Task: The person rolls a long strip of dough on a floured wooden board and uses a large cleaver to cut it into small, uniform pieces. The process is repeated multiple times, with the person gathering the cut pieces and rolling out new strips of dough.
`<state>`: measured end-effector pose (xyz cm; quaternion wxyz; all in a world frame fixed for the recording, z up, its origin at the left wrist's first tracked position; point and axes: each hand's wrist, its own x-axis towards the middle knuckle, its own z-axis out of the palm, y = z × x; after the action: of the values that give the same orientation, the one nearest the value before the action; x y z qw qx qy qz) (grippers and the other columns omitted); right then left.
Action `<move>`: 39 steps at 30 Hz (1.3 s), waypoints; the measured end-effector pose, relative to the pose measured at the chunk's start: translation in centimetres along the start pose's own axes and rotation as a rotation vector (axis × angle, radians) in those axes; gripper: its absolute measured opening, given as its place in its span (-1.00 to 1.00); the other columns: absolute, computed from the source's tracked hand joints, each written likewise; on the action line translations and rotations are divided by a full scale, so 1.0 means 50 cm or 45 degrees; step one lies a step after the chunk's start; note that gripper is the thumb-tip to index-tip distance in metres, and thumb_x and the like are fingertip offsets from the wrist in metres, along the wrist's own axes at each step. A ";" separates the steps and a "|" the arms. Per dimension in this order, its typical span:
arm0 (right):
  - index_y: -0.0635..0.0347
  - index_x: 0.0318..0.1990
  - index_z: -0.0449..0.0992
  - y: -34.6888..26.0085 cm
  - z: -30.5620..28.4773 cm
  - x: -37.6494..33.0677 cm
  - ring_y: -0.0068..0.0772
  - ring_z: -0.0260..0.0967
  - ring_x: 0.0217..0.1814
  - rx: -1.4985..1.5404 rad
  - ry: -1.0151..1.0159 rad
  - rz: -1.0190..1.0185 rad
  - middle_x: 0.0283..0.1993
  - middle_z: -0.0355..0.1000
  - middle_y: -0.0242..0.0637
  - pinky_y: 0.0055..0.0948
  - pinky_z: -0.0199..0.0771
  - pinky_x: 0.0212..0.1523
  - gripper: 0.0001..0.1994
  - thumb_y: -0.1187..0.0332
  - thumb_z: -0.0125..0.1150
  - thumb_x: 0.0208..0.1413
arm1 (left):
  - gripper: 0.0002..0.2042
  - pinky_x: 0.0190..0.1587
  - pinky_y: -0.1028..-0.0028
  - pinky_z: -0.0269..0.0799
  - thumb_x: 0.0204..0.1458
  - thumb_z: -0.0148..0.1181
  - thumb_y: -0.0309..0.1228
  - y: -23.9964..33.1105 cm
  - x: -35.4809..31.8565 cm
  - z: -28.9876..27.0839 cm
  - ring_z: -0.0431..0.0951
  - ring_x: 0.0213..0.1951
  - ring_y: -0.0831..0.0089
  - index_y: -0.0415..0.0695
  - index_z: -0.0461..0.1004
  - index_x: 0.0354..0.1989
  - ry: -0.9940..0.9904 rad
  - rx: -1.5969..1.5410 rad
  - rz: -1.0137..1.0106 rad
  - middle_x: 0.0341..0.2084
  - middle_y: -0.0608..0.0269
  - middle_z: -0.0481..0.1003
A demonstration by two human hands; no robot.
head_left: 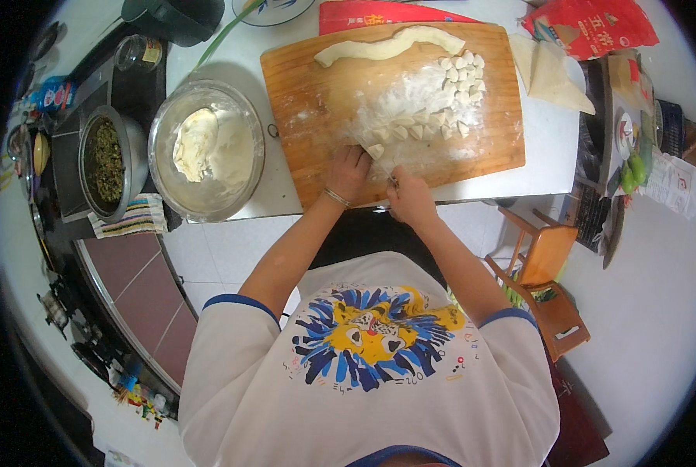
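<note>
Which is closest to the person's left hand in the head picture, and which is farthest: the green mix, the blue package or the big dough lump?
From the left hand, nearest first:
1. Big dough lump: to the left, in the silver bowl.
2. Green mix: farther left.
3. Blue package: farthest, up and left.

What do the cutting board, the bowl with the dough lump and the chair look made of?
Cutting board: wood, matt where floured; its streaky brown grain shows.
Bowl: probably metal, smooth and shiny, judging by its grey, reflective rim.
Chair: likely varnished wood, from its glossy orange-brown surface, though coated board is possible.
</note>
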<state>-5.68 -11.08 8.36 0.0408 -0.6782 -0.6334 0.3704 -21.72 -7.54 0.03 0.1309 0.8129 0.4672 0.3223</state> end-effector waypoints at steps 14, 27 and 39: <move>0.27 -0.20 0.38 -0.010 0.000 0.068 0.27 0.39 -0.24 0.218 0.062 0.009 -0.34 0.44 0.16 0.01 0.36 -0.23 -0.81 0.35 0.07 0.10 | -0.77 -0.15 0.18 0.41 -0.11 0.26 -0.46 -0.009 -0.023 -0.063 0.46 -0.18 0.02 -0.20 0.48 -0.24 -0.155 -0.256 -0.493 -0.24 0.01 0.46; 0.21 -0.21 0.31 -0.020 0.019 0.019 0.25 0.42 -0.34 -0.028 -0.053 -0.060 -0.45 0.44 0.12 0.10 0.39 -0.32 -0.79 0.34 0.13 0.05 | -0.83 -0.24 0.12 0.38 -0.11 0.25 -0.48 -0.018 -0.008 -0.058 0.45 -0.29 -0.05 -0.24 0.46 -0.34 -0.066 -0.274 -0.557 -0.39 -0.03 0.45; 0.24 -0.17 0.33 -0.070 0.044 0.126 0.26 0.43 -0.25 0.121 -0.013 -0.073 -0.36 0.46 0.17 0.11 0.39 -0.23 -0.78 0.32 0.06 0.11 | -0.83 -0.27 0.16 0.38 -0.16 0.22 -0.50 -0.015 -0.052 -0.058 0.43 -0.33 0.03 -0.19 0.47 -0.33 -0.068 -0.100 -0.291 -0.42 0.01 0.40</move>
<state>-10.26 -5.71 5.77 0.0802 -0.6552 -0.6344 0.4022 -25.01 -9.59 0.80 0.2110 0.7569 0.5401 0.3014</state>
